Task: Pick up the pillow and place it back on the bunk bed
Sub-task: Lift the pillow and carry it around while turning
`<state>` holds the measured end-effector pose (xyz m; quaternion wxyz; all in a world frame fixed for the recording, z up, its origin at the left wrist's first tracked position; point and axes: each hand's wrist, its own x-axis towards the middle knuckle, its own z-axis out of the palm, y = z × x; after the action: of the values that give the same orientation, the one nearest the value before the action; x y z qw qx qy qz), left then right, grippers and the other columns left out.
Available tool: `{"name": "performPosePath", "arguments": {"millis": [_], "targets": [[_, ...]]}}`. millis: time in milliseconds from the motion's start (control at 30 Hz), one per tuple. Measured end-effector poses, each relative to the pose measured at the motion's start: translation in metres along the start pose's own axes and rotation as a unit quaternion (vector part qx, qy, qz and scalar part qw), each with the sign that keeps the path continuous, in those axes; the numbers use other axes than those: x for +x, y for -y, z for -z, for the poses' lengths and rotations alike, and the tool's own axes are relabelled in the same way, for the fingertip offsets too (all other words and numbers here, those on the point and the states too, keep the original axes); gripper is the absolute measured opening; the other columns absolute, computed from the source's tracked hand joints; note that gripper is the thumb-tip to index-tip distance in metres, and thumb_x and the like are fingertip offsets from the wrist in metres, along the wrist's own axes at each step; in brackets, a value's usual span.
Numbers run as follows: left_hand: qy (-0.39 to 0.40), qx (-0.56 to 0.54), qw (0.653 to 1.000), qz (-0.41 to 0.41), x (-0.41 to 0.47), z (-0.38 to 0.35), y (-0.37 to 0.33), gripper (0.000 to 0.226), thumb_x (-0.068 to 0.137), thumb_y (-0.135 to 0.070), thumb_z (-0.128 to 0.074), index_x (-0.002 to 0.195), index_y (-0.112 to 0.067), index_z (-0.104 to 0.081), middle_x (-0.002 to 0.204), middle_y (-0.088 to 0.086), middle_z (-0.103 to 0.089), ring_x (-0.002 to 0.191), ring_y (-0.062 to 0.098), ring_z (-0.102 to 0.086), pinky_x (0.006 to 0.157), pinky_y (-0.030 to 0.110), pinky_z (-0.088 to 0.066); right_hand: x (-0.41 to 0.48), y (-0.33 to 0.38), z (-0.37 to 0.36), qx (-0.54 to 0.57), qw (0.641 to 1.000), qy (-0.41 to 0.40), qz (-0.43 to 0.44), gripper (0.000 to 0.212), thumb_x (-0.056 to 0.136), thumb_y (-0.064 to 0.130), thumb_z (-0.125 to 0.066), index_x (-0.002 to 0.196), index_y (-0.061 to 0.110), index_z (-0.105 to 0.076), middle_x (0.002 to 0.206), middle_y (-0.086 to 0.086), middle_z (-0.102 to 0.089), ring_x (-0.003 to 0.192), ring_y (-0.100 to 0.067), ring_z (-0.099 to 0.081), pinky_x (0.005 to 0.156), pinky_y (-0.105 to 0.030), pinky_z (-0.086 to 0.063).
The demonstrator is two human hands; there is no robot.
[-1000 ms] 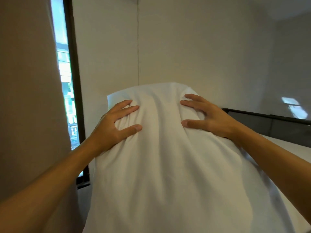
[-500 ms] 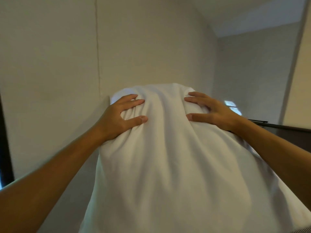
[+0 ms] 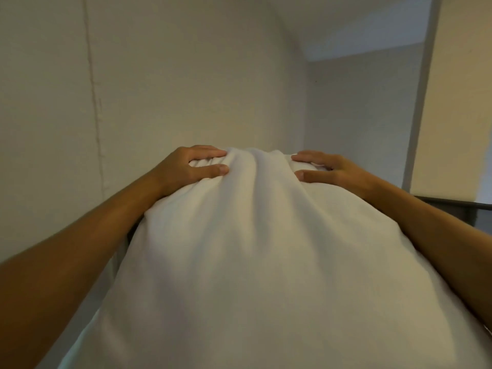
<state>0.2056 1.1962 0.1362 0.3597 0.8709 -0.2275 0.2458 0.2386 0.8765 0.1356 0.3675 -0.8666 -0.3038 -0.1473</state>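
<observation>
Grip of two hands, left hand [image 3: 186,169] and right hand [image 3: 330,173], clutches one pillow [image 3: 255,262].

Single view only: head cam, worn by the person, wide-angle w/ edge distortion. It faces fwd and tilts upward toward the wall [image 3: 186,75] and ceiling [image 3: 359,20], not down. Very close range: the pillow [image 3: 266,262] fills the lower centre of frame, w/ both forearms entering from the bottom corners. Dark bed rail [image 3: 458,202] sits at right edge. No 2nd cam, so no shared coverage.
</observation>
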Motion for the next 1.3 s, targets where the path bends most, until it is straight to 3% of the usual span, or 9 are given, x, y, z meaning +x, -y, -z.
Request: {"name": "performPosePath", "arguments": {"millis": [133, 267, 400, 600, 733, 833, 1033, 1133, 1300], "targets": [[0.017, -0.001, 1.000, 0.019, 0.030, -0.005, 0.001, 0.043, 0.081, -0.042, -0.067, 0.122, -0.031, -0.062, 0.129, -0.012, -0.058, 0.116, 0.004, -0.052, 0.085, 0.013, -0.036, 0.015, -0.011, 0.012, 0.023, 1.000, 0.008, -0.014, 0.045, 0.067, 0.061, -0.068, 0.110, 0.050, -0.061, 0.112, 0.034, -0.060, 0.102, 0.014, -0.055, 0.081, -0.011, -0.038], [0.018, -0.012, 0.999, 0.033, 0.053, -0.014, 0.001, 0.044, 0.081, -0.044, -0.065, 0.124, -0.031, -0.063, 0.129, -0.011, -0.061, 0.115, 0.005, -0.056, 0.087, 0.018, -0.039, 0.026, -0.026, 0.024, 0.028, 0.999, -0.005, -0.018, 0.052, 0.071, 0.054, -0.069, 0.120, 0.039, -0.062, 0.120, 0.019, -0.063, 0.109, 0.003, -0.057, 0.088, -0.022, -0.041], [0.021, -0.023, 0.999, 0.031, 0.073, -0.025, -0.003, 0.043, 0.082, -0.042, -0.064, 0.124, -0.031, -0.063, 0.129, -0.011, -0.061, 0.113, 0.005, -0.056, 0.084, 0.017, -0.040, 0.027, -0.034, 0.038, 0.041, 0.999, -0.012, -0.022, 0.044, 0.078, 0.046, -0.067, 0.120, 0.034, -0.063, 0.115, 0.019, -0.066, 0.096, 0.009, -0.062, 0.072, -0.009, -0.045], [0.031, -0.038, 0.999, 0.016, 0.107, -0.045, -0.003, 0.045, 0.083, -0.042, -0.064, 0.126, -0.030, -0.062, 0.131, -0.008, -0.060, 0.117, 0.010, -0.056, 0.094, 0.027, -0.042, 0.031, -0.052, 0.060, 0.035, 0.997, -0.039, -0.061, 0.048, 0.072, 0.054, -0.069, 0.117, 0.037, -0.065, 0.114, 0.015, -0.068, 0.098, -0.004, -0.066, 0.083, -0.025, -0.051], [0.044, -0.063, 0.997, 0.005, 0.129, -0.061, 0.007, 0.044, 0.082, -0.041, -0.066, 0.125, -0.030, -0.062, 0.129, -0.009, -0.061, 0.115, 0.008, -0.057, 0.091, 0.024, -0.042, 0.034, -0.060, 0.067, 0.017, 0.996, -0.053, -0.069, 0.019, 0.078, 0.046, -0.067, 0.096, 0.048, -0.066, 0.100, 0.027, -0.067, 0.083, 0.011, -0.065, 0.068, -0.012, -0.046], [0.060, -0.079, 0.995, -0.003, 0.148, -0.072, 0.019, 0.043, 0.082, -0.040, -0.066, 0.124, -0.030, -0.063, 0.128, -0.008, -0.062, 0.114, 0.008, -0.058, 0.096, 0.028, -0.043, 0.040, -0.069, 0.068, 0.000, 0.994, -0.069, -0.084, 0.009, 0.079, 0.045, -0.066, 0.087, 0.049, -0.065, 0.095, 0.030, -0.066, 0.085, 0.008, -0.065, 0.070, -0.013, -0.046], [0.098, -0.120, 0.988, -0.025, 0.196, -0.093, 0.058, 0.042, 0.081, -0.041, -0.067, 0.122, -0.029, -0.065, 0.123, -0.009, -0.065, 0.106, -0.002, -0.060, 0.080, 0.017, -0.044, 0.068, -0.093, 0.060, -0.016, 0.986, -0.109, -0.123, 0.039, 0.080, 0.046, -0.065, 0.116, 0.031, -0.065, 0.116, 0.009, -0.067, 0.103, -0.009, -0.063, 0.088, -0.030, -0.051], [0.112, -0.125, 0.985, -0.033, 0.225, -0.101, 0.081, 0.044, 0.080, -0.042, -0.067, 0.123, -0.029, -0.064, 0.126, -0.007, -0.063, 0.110, 0.005, -0.059, 0.082, 0.018, -0.043, 0.089, -0.108, 0.055, -0.023, 0.982, -0.124, -0.143, 0.048, 0.075, 0.051, -0.067, 0.119, 0.033, -0.065, 0.117, 0.007, -0.068, 0.105, -0.014, -0.065, 0.097, -0.042, -0.050], [0.149, -0.127, 0.979, -0.053, 0.266, -0.117, 0.121, 0.043, 0.078, -0.044, -0.069, 0.120, -0.035, -0.065, 0.131, -0.008, -0.059, 0.115, 0.007, -0.054, 0.086, 0.019, -0.039, 0.117, -0.129, 0.039, -0.065, 0.971, -0.149, -0.173, 0.046, 0.079, 0.049, -0.065, 0.122, 0.033, -0.061, 0.125, 0.008, -0.062, 0.113, -0.016, -0.058, 0.099, -0.037, -0.043]]}}
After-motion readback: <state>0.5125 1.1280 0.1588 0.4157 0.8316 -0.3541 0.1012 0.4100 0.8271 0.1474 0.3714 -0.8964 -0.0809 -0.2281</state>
